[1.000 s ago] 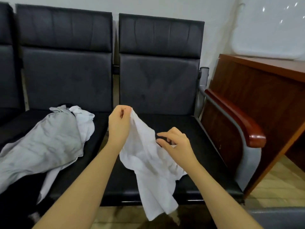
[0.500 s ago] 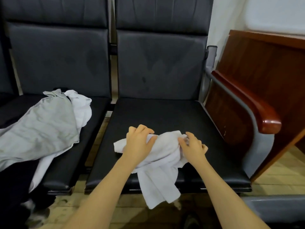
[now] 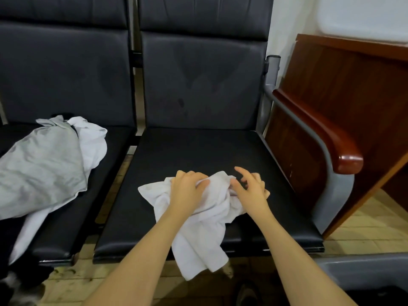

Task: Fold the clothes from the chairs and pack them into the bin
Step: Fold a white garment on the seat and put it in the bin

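A crumpled white garment lies on the front of the right black chair seat, its lower part hanging over the seat's front edge. My left hand grips a bunch of the cloth near its top. My right hand pinches the cloth's right side with thumb and fingers, the index finger raised. On the left chair seat lies a heap with a grey garment over a white one.
A grey metal armrest with a red-brown wooden cap borders the right chair. A wooden desk stands right of it. A grey bin edge shows at lower right. Dark clothing lies at the far lower left.
Both hands brought the white garment down from the air onto the right seat. Since half a second ago my right hand's index finger has lifted and the cloth is bunched more between the hands.
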